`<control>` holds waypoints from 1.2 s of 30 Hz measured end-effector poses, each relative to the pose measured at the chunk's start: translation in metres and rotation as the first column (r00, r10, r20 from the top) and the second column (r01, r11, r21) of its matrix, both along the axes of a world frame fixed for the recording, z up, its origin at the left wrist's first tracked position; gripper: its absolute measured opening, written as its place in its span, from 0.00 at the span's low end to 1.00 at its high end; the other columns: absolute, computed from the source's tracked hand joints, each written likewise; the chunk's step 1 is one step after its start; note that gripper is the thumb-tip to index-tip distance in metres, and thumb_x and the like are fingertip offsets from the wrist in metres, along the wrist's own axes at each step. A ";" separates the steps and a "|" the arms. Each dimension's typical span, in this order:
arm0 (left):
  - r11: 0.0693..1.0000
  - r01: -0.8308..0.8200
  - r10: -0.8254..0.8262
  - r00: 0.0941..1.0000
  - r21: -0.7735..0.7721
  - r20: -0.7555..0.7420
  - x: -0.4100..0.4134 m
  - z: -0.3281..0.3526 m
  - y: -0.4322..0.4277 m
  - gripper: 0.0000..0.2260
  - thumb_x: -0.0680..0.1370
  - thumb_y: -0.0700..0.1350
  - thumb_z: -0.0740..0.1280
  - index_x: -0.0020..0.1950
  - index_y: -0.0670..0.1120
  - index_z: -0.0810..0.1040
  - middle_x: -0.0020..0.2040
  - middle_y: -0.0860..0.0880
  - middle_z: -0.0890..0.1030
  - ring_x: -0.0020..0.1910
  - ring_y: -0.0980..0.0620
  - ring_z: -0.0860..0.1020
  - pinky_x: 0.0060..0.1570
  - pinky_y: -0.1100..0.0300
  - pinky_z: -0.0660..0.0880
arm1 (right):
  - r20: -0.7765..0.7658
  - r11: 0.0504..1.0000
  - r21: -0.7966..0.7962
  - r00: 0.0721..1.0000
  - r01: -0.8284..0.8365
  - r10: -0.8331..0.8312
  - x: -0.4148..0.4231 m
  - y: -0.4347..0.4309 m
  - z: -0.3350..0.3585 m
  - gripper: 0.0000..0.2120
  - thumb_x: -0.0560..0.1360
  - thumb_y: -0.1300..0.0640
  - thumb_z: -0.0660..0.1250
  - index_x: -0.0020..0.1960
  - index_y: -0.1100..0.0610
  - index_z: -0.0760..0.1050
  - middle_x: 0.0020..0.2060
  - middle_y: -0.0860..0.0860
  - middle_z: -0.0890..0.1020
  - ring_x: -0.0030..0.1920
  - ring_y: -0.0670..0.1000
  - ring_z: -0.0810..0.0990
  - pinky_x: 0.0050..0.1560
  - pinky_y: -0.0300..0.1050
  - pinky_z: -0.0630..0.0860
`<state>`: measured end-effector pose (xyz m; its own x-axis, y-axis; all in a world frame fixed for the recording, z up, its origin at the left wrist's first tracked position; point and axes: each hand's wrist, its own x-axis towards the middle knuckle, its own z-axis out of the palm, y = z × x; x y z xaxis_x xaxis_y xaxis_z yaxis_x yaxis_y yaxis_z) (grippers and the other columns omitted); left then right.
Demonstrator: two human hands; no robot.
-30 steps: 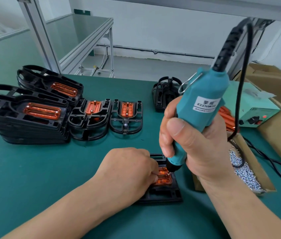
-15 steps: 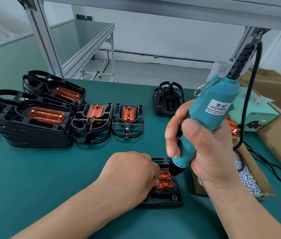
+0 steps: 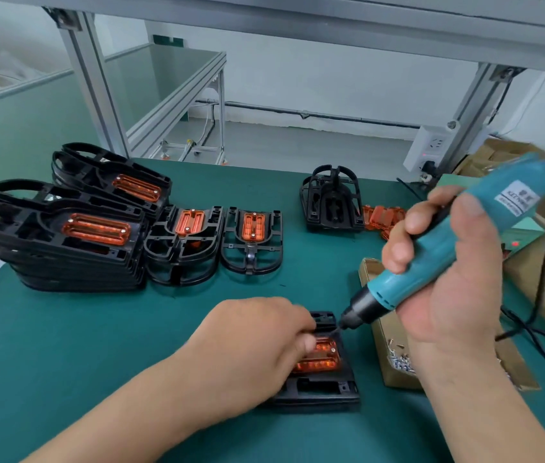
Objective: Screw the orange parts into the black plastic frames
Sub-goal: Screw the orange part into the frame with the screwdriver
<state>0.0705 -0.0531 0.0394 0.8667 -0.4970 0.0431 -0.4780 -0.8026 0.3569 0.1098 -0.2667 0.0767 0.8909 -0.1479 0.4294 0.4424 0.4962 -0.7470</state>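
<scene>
Indoors, green mat point(image 3: 64, 345), black frames point(image 3: 23, 228), aluminium post point(image 3: 94, 85), white wall point(image 3: 331, 78)

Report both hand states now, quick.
Left hand: pinching the orange part in the black frame.
Right hand: gripping the teal electric screwdriver.

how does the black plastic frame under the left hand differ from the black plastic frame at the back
The near frame lies flat with an orange part seated in it; the back frame sits tilted up and holds none. The left hand holds the near frame; nothing touches the back frame. Both are black plastic.
</scene>
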 end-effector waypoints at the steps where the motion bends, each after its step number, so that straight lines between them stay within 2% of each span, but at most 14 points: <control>1: 0.986 -0.058 0.043 0.994 -0.155 -0.099 0.003 0.002 0.006 0.12 0.85 0.58 0.55 0.64 0.60 0.75 0.55 0.59 0.81 0.54 0.62 0.78 0.55 0.61 0.77 | -0.034 1.000 0.020 0.999 0.022 -0.022 0.002 -0.003 -0.003 0.08 0.85 0.53 0.61 0.50 0.52 0.75 0.38 0.49 0.78 0.30 0.49 0.75 0.30 0.39 0.70; 2: 0.928 -0.144 0.067 0.972 -0.344 -0.224 0.007 0.004 0.012 0.12 0.86 0.55 0.56 0.64 0.60 0.76 0.56 0.61 0.81 0.52 0.64 0.79 0.53 0.67 0.75 | -0.061 0.998 0.042 0.997 0.040 -0.037 0.003 -0.006 -0.006 0.09 0.85 0.53 0.60 0.49 0.52 0.76 0.38 0.49 0.78 0.31 0.48 0.74 0.31 0.39 0.71; 4: 0.678 -0.320 -0.037 0.884 -0.662 -0.466 0.013 0.010 0.021 0.15 0.86 0.43 0.58 0.64 0.57 0.81 0.52 0.55 0.84 0.45 0.60 0.80 0.50 0.65 0.76 | -0.096 0.994 0.099 0.994 0.053 -0.044 0.007 -0.010 -0.008 0.09 0.85 0.53 0.61 0.49 0.51 0.76 0.38 0.49 0.78 0.32 0.48 0.74 0.32 0.39 0.71; 6: 0.460 -0.423 -0.200 0.807 -0.781 -0.556 0.016 0.016 0.026 0.20 0.84 0.31 0.57 0.62 0.47 0.85 0.53 0.45 0.85 0.44 0.51 0.81 0.49 0.59 0.80 | -0.120 0.986 0.158 0.992 0.048 -0.029 0.009 -0.013 -0.009 0.08 0.84 0.52 0.62 0.49 0.52 0.76 0.39 0.48 0.77 0.33 0.47 0.73 0.33 0.39 0.71; 8: 0.391 -0.460 -0.275 0.768 -0.797 -0.578 0.016 0.018 0.026 0.18 0.84 0.29 0.58 0.61 0.42 0.85 0.55 0.40 0.86 0.47 0.47 0.84 0.49 0.57 0.83 | -0.136 0.981 0.190 0.991 0.044 -0.018 0.011 -0.015 -0.011 0.07 0.84 0.53 0.62 0.49 0.52 0.75 0.39 0.48 0.76 0.33 0.47 0.73 0.33 0.38 0.71; 11: 0.429 -0.476 -0.258 0.750 -0.768 -0.609 0.014 0.015 0.020 0.12 0.84 0.31 0.62 0.60 0.40 0.84 0.57 0.41 0.86 0.55 0.44 0.86 0.52 0.58 0.83 | -0.152 0.977 0.204 0.988 0.058 -0.027 0.012 -0.017 -0.011 0.06 0.84 0.54 0.61 0.50 0.53 0.74 0.39 0.48 0.76 0.33 0.47 0.73 0.33 0.38 0.70; 13: 0.466 -0.490 -0.240 0.731 -0.737 -0.638 0.012 0.013 0.015 0.08 0.84 0.33 0.65 0.58 0.38 0.83 0.53 0.40 0.87 0.55 0.45 0.87 0.50 0.61 0.83 | -0.156 0.975 0.211 0.987 0.064 -0.031 0.012 -0.018 -0.010 0.06 0.84 0.54 0.61 0.50 0.53 0.74 0.39 0.48 0.75 0.33 0.47 0.72 0.33 0.38 0.70; 17: 0.502 -0.499 -0.209 0.723 -0.707 -0.658 0.010 0.010 0.009 0.05 0.81 0.37 0.70 0.49 0.43 0.86 0.46 0.41 0.87 0.44 0.45 0.88 0.41 0.59 0.84 | -0.156 0.974 0.218 0.987 0.058 -0.024 0.011 -0.017 -0.010 0.06 0.84 0.54 0.60 0.50 0.53 0.74 0.39 0.49 0.75 0.33 0.47 0.72 0.33 0.38 0.70; 19: 0.508 -0.489 -0.187 0.741 -0.709 -0.645 0.010 0.011 0.009 0.06 0.81 0.39 0.72 0.50 0.47 0.88 0.44 0.42 0.87 0.39 0.47 0.86 0.39 0.58 0.84 | -0.156 0.973 0.225 0.988 0.053 -0.018 0.010 -0.017 -0.010 0.06 0.84 0.54 0.60 0.50 0.53 0.73 0.39 0.49 0.75 0.33 0.46 0.72 0.33 0.38 0.70; 23: 0.509 -0.456 -0.168 0.780 -0.730 -0.603 0.010 0.012 0.009 0.02 0.80 0.43 0.74 0.49 0.48 0.86 0.41 0.42 0.86 0.36 0.46 0.85 0.37 0.57 0.82 | -0.139 0.957 0.288 0.990 0.029 0.012 0.009 -0.017 -0.009 0.07 0.84 0.53 0.60 0.50 0.53 0.74 0.40 0.48 0.75 0.33 0.45 0.72 0.34 0.37 0.70; 26: 0.527 -0.434 -0.123 0.812 -0.731 -0.571 0.010 0.009 0.009 0.05 0.78 0.45 0.76 0.44 0.46 0.84 0.39 0.44 0.85 0.34 0.48 0.83 0.37 0.58 0.80 | -0.132 0.951 0.308 0.991 0.023 0.019 0.008 -0.016 -0.008 0.08 0.85 0.52 0.61 0.50 0.53 0.75 0.39 0.48 0.76 0.33 0.45 0.73 0.34 0.37 0.71; 29: 0.544 -0.426 -0.155 0.795 -0.722 -0.586 0.009 0.007 0.007 0.02 0.79 0.43 0.75 0.47 0.46 0.88 0.39 0.44 0.85 0.37 0.49 0.84 0.40 0.59 0.81 | -0.135 0.946 0.322 0.991 0.024 0.021 0.007 -0.015 -0.007 0.08 0.85 0.52 0.61 0.50 0.54 0.74 0.40 0.48 0.76 0.33 0.45 0.73 0.34 0.37 0.71; 33: 0.569 -0.418 -0.242 0.739 -0.708 -0.629 0.005 0.004 0.004 0.07 0.81 0.39 0.72 0.54 0.49 0.88 0.46 0.41 0.88 0.47 0.45 0.87 0.50 0.57 0.83 | -0.130 0.927 0.373 0.991 0.026 0.024 0.007 -0.016 -0.005 0.08 0.84 0.52 0.61 0.50 0.54 0.74 0.40 0.48 0.76 0.33 0.45 0.73 0.34 0.37 0.72; 36: 0.540 -0.432 -0.291 0.709 -0.722 -0.642 0.003 0.002 -0.001 0.06 0.79 0.41 0.72 0.53 0.49 0.87 0.48 0.41 0.87 0.50 0.42 0.87 0.49 0.56 0.84 | -0.125 0.923 0.384 0.992 0.024 0.026 0.005 -0.016 -0.004 0.08 0.84 0.52 0.62 0.50 0.54 0.74 0.40 0.48 0.76 0.33 0.45 0.73 0.34 0.37 0.72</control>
<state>0.0731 -0.0543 0.0417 0.8536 -0.4866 -0.1861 0.2064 -0.0121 0.9784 0.1152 -0.2831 0.0723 0.9337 -0.2786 0.2251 0.3577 0.7559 -0.5483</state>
